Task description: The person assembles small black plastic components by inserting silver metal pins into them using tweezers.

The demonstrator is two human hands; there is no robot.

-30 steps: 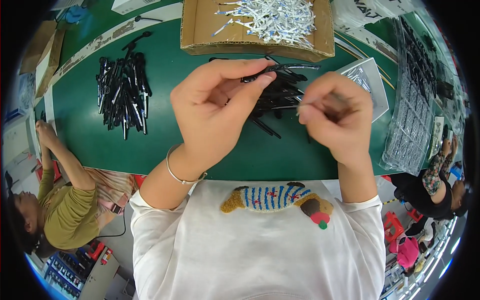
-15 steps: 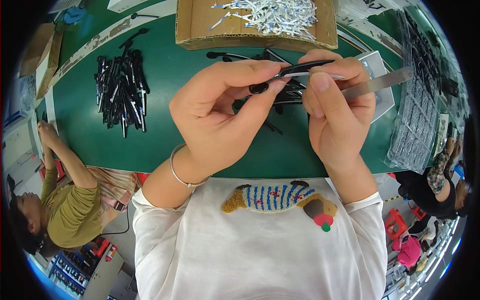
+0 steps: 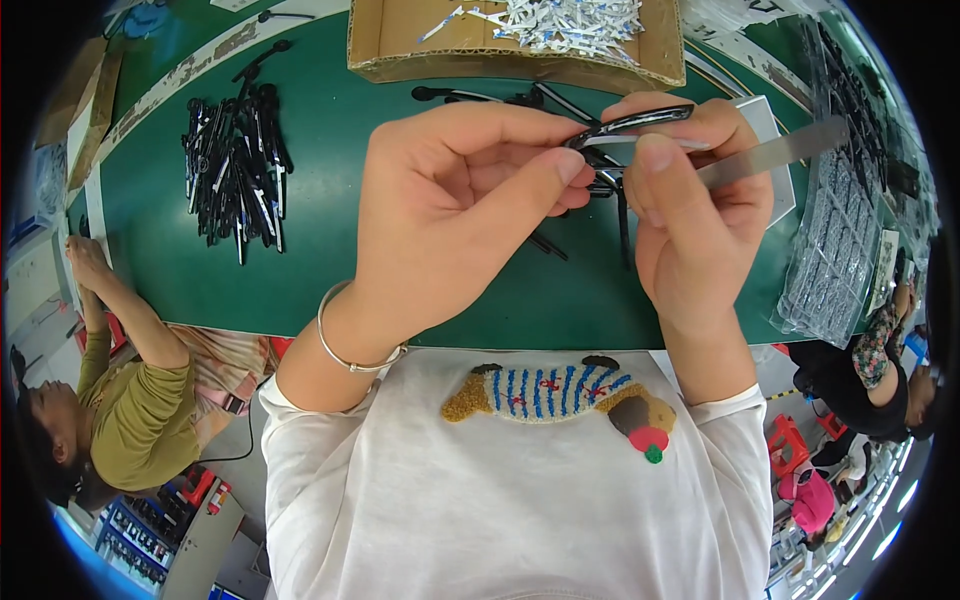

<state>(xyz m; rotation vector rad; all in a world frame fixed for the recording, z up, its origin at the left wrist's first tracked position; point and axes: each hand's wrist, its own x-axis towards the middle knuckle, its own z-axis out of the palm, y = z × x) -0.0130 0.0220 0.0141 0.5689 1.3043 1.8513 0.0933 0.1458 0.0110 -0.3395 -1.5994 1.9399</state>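
Left hand [image 3: 450, 215] pinches a black strip [image 3: 630, 122] above the table [image 3: 320, 270]; right hand [image 3: 695, 215] grips tweezers [image 3: 775, 155] against it. A slip could likely drop the strip.

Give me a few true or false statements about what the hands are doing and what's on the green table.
1. Both hands hold one slim black part above the green table. True.
2. The right hand holds metal tweezers. True.
3. The cardboard box is empty. False: it holds silvery strips.
4. A pile of black parts lies to the right hand's right. False: it lies left of the left hand.
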